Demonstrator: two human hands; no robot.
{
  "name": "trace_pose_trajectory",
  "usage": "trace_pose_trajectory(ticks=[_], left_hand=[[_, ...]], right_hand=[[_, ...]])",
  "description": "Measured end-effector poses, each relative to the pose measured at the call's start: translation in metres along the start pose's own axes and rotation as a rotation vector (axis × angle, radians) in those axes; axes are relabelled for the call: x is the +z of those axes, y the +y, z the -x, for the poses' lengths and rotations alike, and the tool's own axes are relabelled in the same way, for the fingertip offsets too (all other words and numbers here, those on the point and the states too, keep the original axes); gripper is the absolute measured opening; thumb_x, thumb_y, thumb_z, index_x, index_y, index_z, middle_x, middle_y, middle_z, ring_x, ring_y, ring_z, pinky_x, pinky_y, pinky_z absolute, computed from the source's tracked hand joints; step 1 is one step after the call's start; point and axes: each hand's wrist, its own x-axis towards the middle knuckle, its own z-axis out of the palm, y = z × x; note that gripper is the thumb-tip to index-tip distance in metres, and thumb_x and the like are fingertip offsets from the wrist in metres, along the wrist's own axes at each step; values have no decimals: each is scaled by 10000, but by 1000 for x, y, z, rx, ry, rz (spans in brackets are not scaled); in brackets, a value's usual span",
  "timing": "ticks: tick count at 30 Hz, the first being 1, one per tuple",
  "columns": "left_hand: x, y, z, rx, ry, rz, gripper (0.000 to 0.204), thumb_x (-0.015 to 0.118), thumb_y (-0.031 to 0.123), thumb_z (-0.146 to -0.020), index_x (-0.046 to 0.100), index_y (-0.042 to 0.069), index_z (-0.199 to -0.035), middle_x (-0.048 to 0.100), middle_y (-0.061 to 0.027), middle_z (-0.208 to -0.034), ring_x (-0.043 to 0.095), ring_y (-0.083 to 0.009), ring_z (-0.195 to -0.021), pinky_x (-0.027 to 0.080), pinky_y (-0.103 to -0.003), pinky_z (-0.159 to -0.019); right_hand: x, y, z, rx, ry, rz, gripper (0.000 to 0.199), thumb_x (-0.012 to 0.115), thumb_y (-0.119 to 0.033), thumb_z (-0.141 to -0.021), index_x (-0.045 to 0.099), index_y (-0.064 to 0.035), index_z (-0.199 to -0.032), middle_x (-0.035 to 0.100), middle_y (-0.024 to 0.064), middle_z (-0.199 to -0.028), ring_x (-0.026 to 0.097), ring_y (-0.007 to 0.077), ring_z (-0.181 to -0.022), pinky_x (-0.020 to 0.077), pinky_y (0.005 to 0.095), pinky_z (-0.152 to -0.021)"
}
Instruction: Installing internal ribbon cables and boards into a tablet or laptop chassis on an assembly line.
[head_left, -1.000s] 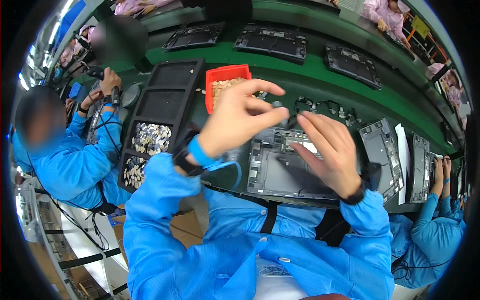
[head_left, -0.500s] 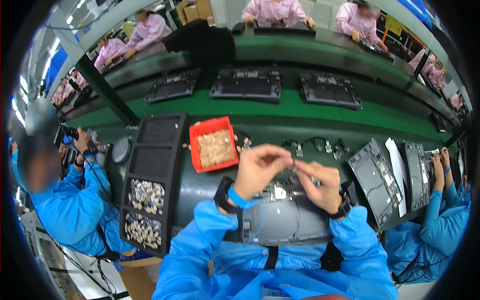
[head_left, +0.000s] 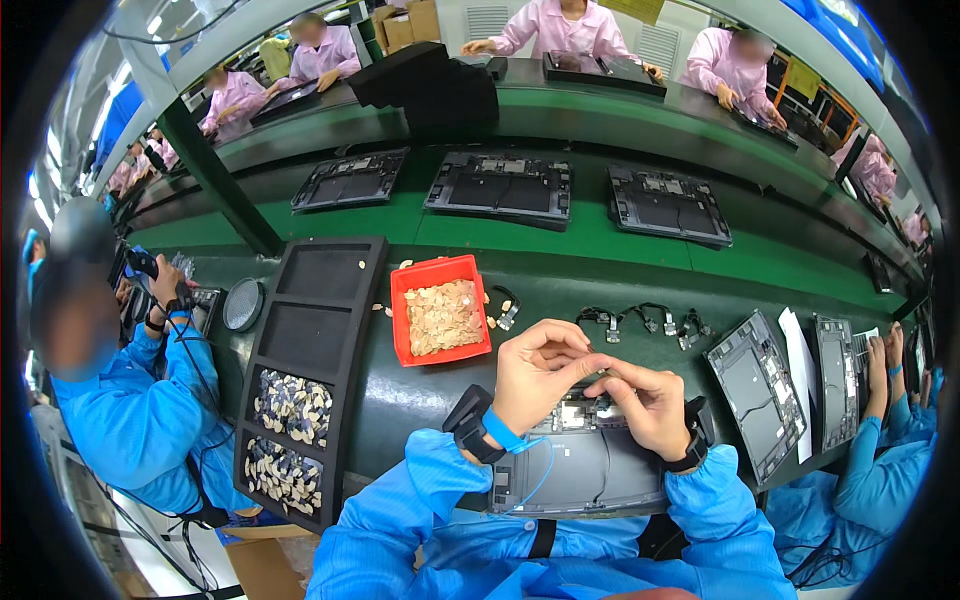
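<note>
Laptop base (head_left: 572, 468) runs lengthwise from left to right, circuitry (head_left: 576, 413) at far side.

Red bin (head_left: 450, 354), one; four-compartment tray (head_left: 305, 334) left of it, one; laptop chassis (head_left: 553, 468) nearest right, one; ditto just beyond, three

No txt legible; white mark (head_left: 567, 452) on gray panel (head_left: 540, 478) too sm to read

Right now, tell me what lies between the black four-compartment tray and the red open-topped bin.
In the head view, a couple of small loose beige pieces lie on the dark green tabletop between tray and bin.
</note>
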Motion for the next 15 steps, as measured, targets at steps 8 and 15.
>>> trace_pose_trajectory(ticks=[8, 15], left_hand=[[8, 14, 7, -61, -94, -174, 278, 770, -85, -867, 747, -62, -1143, 730, -181, -1161, 725, -201, -996, 625, -314, -885], [1, 16, 2, -132, -155, -199, 199, 709, 19, -967, 751, -53, -1148, 755, -162, -1128, 727, -180, -987, 611, -298, -860]], right_hand=[[0, 15, 5, -5, 64, -248, 274, 584, -7, -1033, 686, 43, -1282, 757, 161, -1061, 728, 209, -1004, 557, 308, -916], [-2, 15, 2, -21, 46, -251, 260, 570, 13, -1029, 699, 48, -1251, 750, 140, -1010, 709, 198, -990, 541, 316, -916]])
